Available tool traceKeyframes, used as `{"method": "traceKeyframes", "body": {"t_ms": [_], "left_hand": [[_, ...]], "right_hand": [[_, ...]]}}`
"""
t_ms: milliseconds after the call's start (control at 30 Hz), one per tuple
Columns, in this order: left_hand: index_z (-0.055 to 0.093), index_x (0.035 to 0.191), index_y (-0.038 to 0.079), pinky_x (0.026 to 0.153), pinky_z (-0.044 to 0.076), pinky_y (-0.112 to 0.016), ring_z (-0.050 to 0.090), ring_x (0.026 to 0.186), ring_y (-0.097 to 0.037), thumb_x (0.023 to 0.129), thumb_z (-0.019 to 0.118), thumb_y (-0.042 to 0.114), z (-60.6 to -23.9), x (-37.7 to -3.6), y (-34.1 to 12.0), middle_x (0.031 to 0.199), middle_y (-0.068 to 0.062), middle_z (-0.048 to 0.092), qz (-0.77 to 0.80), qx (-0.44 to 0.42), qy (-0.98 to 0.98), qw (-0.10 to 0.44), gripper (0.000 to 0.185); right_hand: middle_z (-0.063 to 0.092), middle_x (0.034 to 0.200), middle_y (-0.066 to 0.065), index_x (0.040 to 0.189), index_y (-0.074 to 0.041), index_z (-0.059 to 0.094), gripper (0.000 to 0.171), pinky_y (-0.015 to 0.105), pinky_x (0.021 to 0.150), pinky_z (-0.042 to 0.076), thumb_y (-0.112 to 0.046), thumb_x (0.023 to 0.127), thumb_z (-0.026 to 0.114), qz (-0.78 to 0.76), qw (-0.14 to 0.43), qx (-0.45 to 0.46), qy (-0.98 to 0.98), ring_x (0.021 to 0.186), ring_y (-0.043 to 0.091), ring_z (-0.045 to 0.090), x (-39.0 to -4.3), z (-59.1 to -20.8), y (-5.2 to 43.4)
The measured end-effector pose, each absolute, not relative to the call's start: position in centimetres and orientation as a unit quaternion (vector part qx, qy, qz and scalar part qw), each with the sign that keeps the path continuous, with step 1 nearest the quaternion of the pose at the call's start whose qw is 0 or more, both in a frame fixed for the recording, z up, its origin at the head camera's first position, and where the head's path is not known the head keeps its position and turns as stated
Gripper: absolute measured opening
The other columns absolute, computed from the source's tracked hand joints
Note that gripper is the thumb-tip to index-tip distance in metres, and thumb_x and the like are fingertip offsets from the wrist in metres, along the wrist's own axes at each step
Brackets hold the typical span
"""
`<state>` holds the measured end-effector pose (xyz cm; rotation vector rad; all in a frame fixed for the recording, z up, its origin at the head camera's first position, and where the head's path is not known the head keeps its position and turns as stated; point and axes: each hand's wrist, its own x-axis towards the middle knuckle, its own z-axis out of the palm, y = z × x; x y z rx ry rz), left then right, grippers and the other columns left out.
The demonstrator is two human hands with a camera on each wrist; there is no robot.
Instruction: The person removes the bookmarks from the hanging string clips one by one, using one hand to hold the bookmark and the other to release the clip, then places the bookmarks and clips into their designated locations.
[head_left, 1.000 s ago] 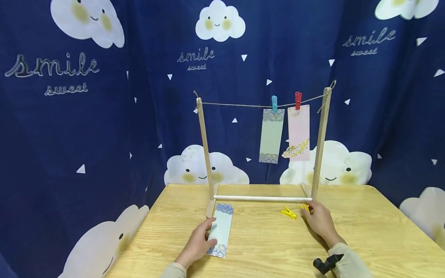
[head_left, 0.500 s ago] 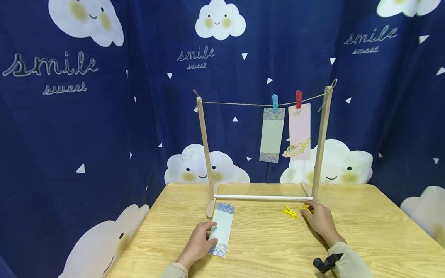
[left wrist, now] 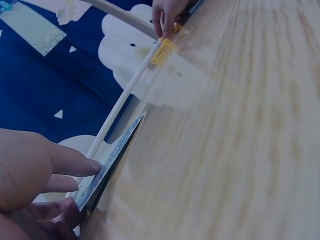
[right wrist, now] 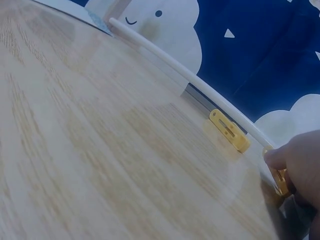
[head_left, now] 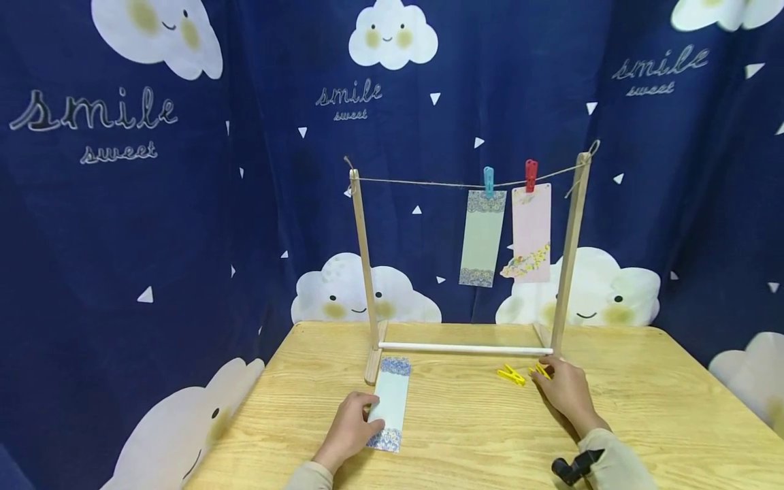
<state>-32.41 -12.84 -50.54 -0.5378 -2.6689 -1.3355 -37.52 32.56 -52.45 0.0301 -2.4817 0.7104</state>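
A pale blue card (head_left: 390,403) with patterned ends lies on the wooden table (head_left: 478,435) by the stand's left foot. My left hand (head_left: 370,412) grips its left edge; in the left wrist view the fingers (left wrist: 75,165) lie over the card (left wrist: 112,160) and the thumb sits below it. My right hand (head_left: 545,373) pinches a yellow clothespin (right wrist: 280,180) on the table near the stand's right post. A second yellow clothespin (head_left: 510,375) lies loose just left of it.
A wooden stand (head_left: 363,258) with a white dowel (head_left: 465,349) at its base carries a string. A blue peg (head_left: 488,181) holds a green card (head_left: 481,238) and a red peg (head_left: 530,175) holds a pink card (head_left: 530,231). A blue cloud curtain hangs behind.
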Motion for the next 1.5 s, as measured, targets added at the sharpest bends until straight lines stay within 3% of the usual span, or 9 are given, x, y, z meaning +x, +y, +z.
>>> {"method": "traceKeyframes", "body": {"t_ms": [367, 567, 667, 833, 1067, 1333, 1500], "left_hand": [[0.067, 0.124, -0.009, 0.066, 0.051, -0.027, 0.055, 0.086, -0.019, 0.086, 0.083, 0.01, -50.8, -32.6, -12.7, 0.114, -0.016, 0.058, -0.412, -0.172, -0.893, 0.061, 0.046], [0.068, 0.121, -0.01, 0.081, 0.058, -0.044, 0.058, 0.095, -0.026, 0.086, 0.084, 0.014, -50.9, -32.6, -12.6, 0.12, -0.019, 0.057, -0.394, -0.165, -0.903, 0.057, 0.045], [0.069, 0.119, -0.01, 0.086, 0.057, -0.051, 0.059, 0.099, -0.03, 0.085, 0.085, 0.015, -50.9, -32.5, -12.6, 0.122, -0.021, 0.056, -0.389, -0.165, -0.905, 0.058, 0.045], [0.07, 0.119, -0.01, 0.085, 0.058, -0.051, 0.06, 0.096, -0.029, 0.085, 0.085, 0.016, -50.8, -32.6, -12.6, 0.123, -0.021, 0.055, -0.389, -0.164, -0.905, 0.057, 0.045], [0.071, 0.117, -0.006, 0.085, 0.056, -0.051, 0.059, 0.101, -0.031, 0.085, 0.085, 0.015, -50.4, -32.7, -12.6, 0.12, -0.019, 0.057, -0.401, -0.154, -0.899, 0.089, 0.041], [0.07, 0.12, 0.0, 0.084, 0.057, -0.052, 0.06, 0.103, -0.036, 0.088, 0.082, 0.012, -49.8, -32.8, -12.5, 0.122, -0.015, 0.057, -0.432, -0.141, -0.881, 0.136, 0.037], [0.07, 0.12, 0.001, 0.084, 0.057, -0.052, 0.06, 0.105, -0.038, 0.087, 0.082, 0.009, -49.9, -32.7, -12.2, 0.123, -0.015, 0.057, -0.448, -0.14, -0.868, 0.163, 0.036]], "right_hand": [[0.072, 0.091, 0.021, 0.111, 0.008, 0.072, 0.034, 0.06, 0.074, 0.056, -0.012, 0.085, 0.083, 0.257, 0.265, 0.016, -0.929, 0.084, 0.042, 0.069, -37.5, -52.6, 32.7], [0.073, 0.095, 0.02, 0.105, 0.005, 0.074, 0.028, 0.059, 0.077, 0.056, -0.011, 0.084, 0.084, 0.254, 0.26, 0.024, -0.931, 0.086, 0.04, 0.07, -37.4, -52.4, 32.6], [0.073, 0.094, 0.021, 0.11, 0.006, 0.073, 0.033, 0.059, 0.077, 0.056, -0.011, 0.084, 0.084, 0.257, 0.255, 0.024, -0.932, 0.086, 0.041, 0.069, -37.4, -52.2, 32.6], [0.072, 0.091, 0.02, 0.121, 0.009, 0.068, 0.045, 0.06, 0.075, 0.056, -0.012, 0.085, 0.084, 0.267, 0.26, 0.021, -0.928, 0.085, 0.042, 0.069, -37.3, -52.0, 32.6], [0.07, 0.094, 0.017, 0.121, 0.007, 0.07, 0.039, 0.057, 0.073, 0.055, -0.014, 0.09, 0.081, 0.301, 0.29, 0.011, -0.908, 0.087, 0.04, 0.068, -37.2, -51.3, 32.6], [0.071, 0.099, 0.013, 0.127, 0.004, 0.068, 0.04, 0.029, 0.052, 0.049, -0.018, 0.095, 0.077, 0.368, 0.263, 0.029, -0.892, 0.07, 0.024, 0.062, -36.9, -50.1, 33.1], [0.072, 0.099, 0.01, 0.133, 0.002, 0.066, 0.044, 0.027, 0.062, 0.052, -0.022, 0.098, 0.075, 0.41, 0.232, 0.033, -0.882, 0.086, 0.026, 0.065, -36.6, -49.5, 33.2]]}}
